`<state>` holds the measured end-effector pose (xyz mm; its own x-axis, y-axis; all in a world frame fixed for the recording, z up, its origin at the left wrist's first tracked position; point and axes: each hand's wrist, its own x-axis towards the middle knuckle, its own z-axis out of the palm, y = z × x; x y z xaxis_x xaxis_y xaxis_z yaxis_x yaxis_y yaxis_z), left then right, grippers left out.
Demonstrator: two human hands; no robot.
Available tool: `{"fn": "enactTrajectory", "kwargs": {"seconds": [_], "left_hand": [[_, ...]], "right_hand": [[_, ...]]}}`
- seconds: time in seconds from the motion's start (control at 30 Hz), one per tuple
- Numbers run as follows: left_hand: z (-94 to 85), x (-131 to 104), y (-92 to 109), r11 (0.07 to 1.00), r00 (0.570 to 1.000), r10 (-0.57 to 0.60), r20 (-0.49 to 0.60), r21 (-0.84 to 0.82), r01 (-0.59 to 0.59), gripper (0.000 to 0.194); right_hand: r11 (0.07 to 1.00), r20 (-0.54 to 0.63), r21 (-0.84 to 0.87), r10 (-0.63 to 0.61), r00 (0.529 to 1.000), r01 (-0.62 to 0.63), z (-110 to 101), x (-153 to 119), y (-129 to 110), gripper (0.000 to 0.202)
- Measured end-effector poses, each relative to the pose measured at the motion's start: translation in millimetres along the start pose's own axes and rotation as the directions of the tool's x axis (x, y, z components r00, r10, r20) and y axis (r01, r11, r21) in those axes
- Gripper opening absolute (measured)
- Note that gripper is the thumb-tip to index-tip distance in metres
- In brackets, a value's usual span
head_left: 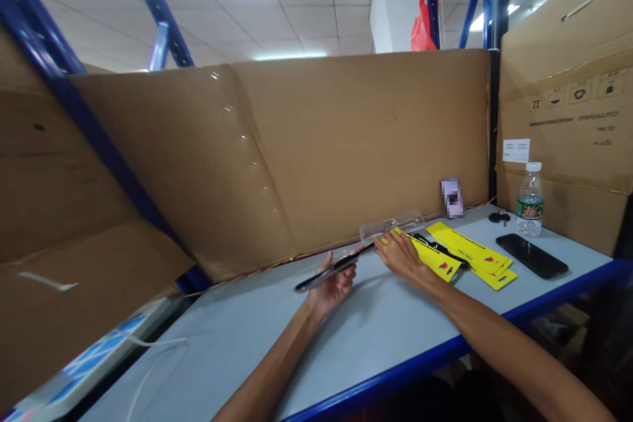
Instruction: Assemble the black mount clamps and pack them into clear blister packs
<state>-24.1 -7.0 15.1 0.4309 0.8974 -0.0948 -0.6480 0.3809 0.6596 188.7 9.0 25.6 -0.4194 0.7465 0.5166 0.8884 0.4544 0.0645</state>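
Observation:
A long, flat, dark object [329,275], wide at the near end and thin at the far end, lies across my left hand [333,287], whose fingers are closed around it. Its exact kind does not show. My right hand [399,252] has bent fingers on the left end of a yellow printed card [440,260], and the fingertips are partly hidden. The object's thin end reaches close to those fingers; whether they touch it I cannot tell. Behind the right hand lies a clear plastic blister tray [395,223]. A black cable-like item [442,249] rests along the card.
More yellow cards [472,250] are stacked at the right, by a black phone [531,256]. A water bottle [530,204] and small dark round items [498,217] stand farther back. Cardboard walls [356,145] enclose the table [237,343]. A power strip [99,359] runs along the left.

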Motion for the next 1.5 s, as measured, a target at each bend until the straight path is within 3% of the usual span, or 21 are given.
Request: {"fn": "enactTrajectory", "kwargs": {"seconds": [0.17,0.33,0.5,0.63,0.73,0.9,1.0,1.07,1.1,1.13,1.27,1.33,1.5], "left_hand": [[0.6,1.8,0.3,0.956,0.961,0.244,-0.130,-0.131,-0.261,0.034],[-13.0,10.5,5.4,0.954,0.909,0.264,-0.321,-0.053,-0.296,0.033],[-25.9,19.2,10.4,0.946,0.880,0.242,-0.408,-0.103,-0.308,0.039],[-29.7,22.6,0.0,0.949,0.911,0.227,-0.345,-0.133,-0.287,0.059],[-30.1,22.3,-9.7,0.948,0.930,0.248,-0.269,-0.129,-0.290,0.059],[-33.3,20.3,-9.5,0.964,0.920,0.208,-0.333,-0.091,-0.251,0.057],[-36.1,22.1,-3.6,0.957,0.911,0.221,-0.347,-0.102,-0.271,0.055],[-36.9,24.7,-0.1,0.952,0.913,0.232,-0.337,-0.116,-0.284,0.052],[-36.9,26.2,1.3,0.949,0.912,0.236,-0.334,-0.121,-0.290,0.051],[-36.8,27.7,2.8,0.947,0.910,0.240,-0.337,-0.125,-0.297,0.051],[-35.5,31.0,9.1,0.929,0.887,0.253,-0.388,-0.158,-0.334,0.052],[-34.8,30.2,12.8,0.920,0.873,0.257,-0.414,-0.173,-0.352,0.052],[-35.8,24.9,23.3,0.874,0.844,0.285,-0.454,-0.239,-0.424,0.053]], "right_hand": [[0.993,-0.104,-0.042,-0.112,0.988,0.108,1.4,-4.1,-17.5,0.023],[0.970,-0.137,-0.059,-0.241,0.961,0.234,2.2,-14.1,-42.9,0.018],[0.930,-0.143,-0.025,-0.367,0.919,0.367,0.5,-25.4,-65.4,0.013],[0.898,-0.170,0.006,-0.433,0.885,0.440,2.7,-28.3,-74.3,0.018],[0.888,-0.153,0.056,-0.444,0.883,0.456,5.1,-28.8,-76.7,0.020],[0.836,-0.093,0.170,-0.514,0.853,0.523,-14.4,-30.1,-70.2,0.037],[0.884,-0.055,0.290,-0.367,0.928,0.367,-32.5,-31.0,-49.8,0.035],[0.955,0.023,0.273,-0.124,0.992,0.113,-38.0,-31.4,-27.8,0.031],[0.977,0.065,0.210,0.016,0.998,-0.029,-38.0,-31.3,-15.6,0.034],[0.982,0.099,0.139,0.118,0.988,-0.131,-36.2,-31.0,-3.6,0.040],[0.943,0.275,-0.049,0.329,0.904,-0.328,-19.9,-29.9,28.9,0.057],[0.927,0.321,-0.080,0.372,0.871,-0.366,-12.4,-30.0,33.2,0.052],[0.906,0.294,-0.102,0.421,0.858,-0.410,-5.5,-28.8,31.8,0.044]]}}
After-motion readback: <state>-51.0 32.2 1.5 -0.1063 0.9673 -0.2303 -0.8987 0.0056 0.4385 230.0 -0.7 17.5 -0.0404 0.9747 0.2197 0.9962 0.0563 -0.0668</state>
